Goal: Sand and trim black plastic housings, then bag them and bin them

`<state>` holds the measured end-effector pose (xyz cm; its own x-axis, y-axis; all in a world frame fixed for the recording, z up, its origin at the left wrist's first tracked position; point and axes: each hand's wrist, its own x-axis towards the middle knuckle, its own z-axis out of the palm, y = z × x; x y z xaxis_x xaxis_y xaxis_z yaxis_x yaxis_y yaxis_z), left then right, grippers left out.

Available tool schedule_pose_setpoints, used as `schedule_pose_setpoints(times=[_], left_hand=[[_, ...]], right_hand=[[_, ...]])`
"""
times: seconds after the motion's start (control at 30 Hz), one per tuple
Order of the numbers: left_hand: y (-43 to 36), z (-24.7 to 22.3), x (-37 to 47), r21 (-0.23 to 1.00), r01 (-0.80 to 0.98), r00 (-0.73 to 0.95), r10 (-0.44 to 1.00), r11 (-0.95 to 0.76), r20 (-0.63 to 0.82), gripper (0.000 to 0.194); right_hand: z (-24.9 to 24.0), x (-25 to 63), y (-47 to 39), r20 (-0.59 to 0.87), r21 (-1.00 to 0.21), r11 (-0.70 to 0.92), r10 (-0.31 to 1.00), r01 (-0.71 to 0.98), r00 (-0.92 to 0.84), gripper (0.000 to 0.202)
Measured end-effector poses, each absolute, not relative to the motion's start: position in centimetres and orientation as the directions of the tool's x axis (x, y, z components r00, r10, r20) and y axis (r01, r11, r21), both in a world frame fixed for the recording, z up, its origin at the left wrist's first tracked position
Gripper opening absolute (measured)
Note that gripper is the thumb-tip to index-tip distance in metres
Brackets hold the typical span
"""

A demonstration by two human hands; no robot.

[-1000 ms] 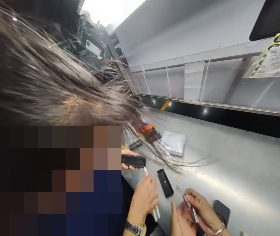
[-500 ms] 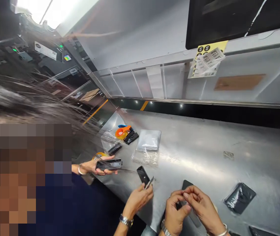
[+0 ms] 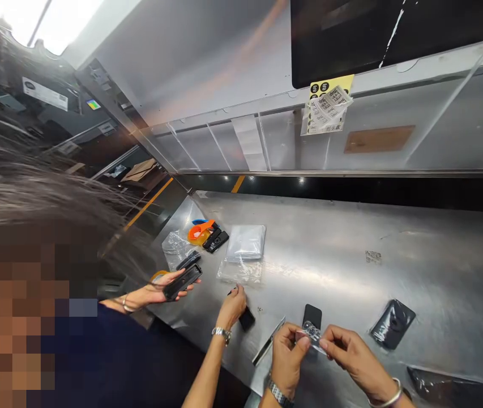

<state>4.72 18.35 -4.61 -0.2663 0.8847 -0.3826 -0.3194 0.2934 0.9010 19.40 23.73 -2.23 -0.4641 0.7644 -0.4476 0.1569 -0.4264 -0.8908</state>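
Note:
My left hand point(image 3: 289, 350), with a metal watch on the wrist, pinches one side of a crumpled piece of clear plastic point(image 3: 311, 330). The fingertips of my right hand point(image 3: 347, 348), which has a bangle at the wrist, are closed on the plastic's other side. Just beyond the plastic, a dark phone-shaped piece point(image 3: 312, 313) lies on the metal table point(image 3: 330, 243), partly covered from view. Left of my left hand lies a narrow dark strip-like item point(image 3: 269, 341) with a pale edge. To the right sits a dark case in clear wrapping point(image 3: 394, 323).
A co-worker at the left holds a dark phone case point(image 3: 183, 281) in one hand and touches a dark phone-like piece point(image 3: 247, 319) with the other. Clear bags point(image 3: 246, 243) and an orange tape dispenser point(image 3: 201, 229) stand farther back. Another wrapped dark item point(image 3: 449, 388) lies at lower right.
My hands have moved slightly apart, and the clear plastic now shows between them. The co-worker's case has tilted, showing its hollow inside. The whole view has shifted somewhat.

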Motion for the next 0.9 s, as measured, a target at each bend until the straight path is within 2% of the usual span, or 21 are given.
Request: schedule_pose_setpoints(times=[0.23, 0.43, 0.53, 0.6, 0.73, 0.9], left_hand=[[18.1, -3.9, 4.7, 0.865, -0.417, -0.216, 0.894, 0.280, -0.393, 0.038], [18.3, -3.8, 5.4, 0.777, -0.520, -0.162, 0.853, 0.354, -0.496, 0.045], [18.2, -4.1, 5.5, 0.705, -0.646, -0.240, 0.799, 0.292, -0.551, 0.043], [18.1, -4.2, 5.4, 0.653, -0.719, -0.279, 0.762, 0.238, -0.584, 0.040], [17.9, -4.3, 4.8, 0.607, -0.766, -0.309, 0.706, 0.212, -0.637, 0.042], [17.9, -4.9, 4.5, 0.589, -0.788, -0.364, 0.634, 0.181, -0.682, 0.040]], right_hand=[[-2.7, 19.2, 23.3, -0.411, -0.909, -0.401, 0.807, 0.118, -0.425, 0.043], [-3.0, 18.7, 23.5, -0.416, -0.888, -0.457, 0.845, -0.051, -0.335, 0.040], [-3.0, 18.4, 22.5, -0.461, -0.815, -0.558, 0.787, -0.155, -0.409, 0.056], [-3.3, 18.2, 21.5, -0.520, -0.742, -0.649, 0.713, -0.164, -0.471, 0.060], [-4.4, 17.5, 19.7, -0.598, -0.687, -0.717, 0.650, -0.118, -0.468, 0.039], [-5.8, 16.9, 19.4, -0.589, -0.729, -0.669, 0.720, -0.145, -0.367, 0.041]])
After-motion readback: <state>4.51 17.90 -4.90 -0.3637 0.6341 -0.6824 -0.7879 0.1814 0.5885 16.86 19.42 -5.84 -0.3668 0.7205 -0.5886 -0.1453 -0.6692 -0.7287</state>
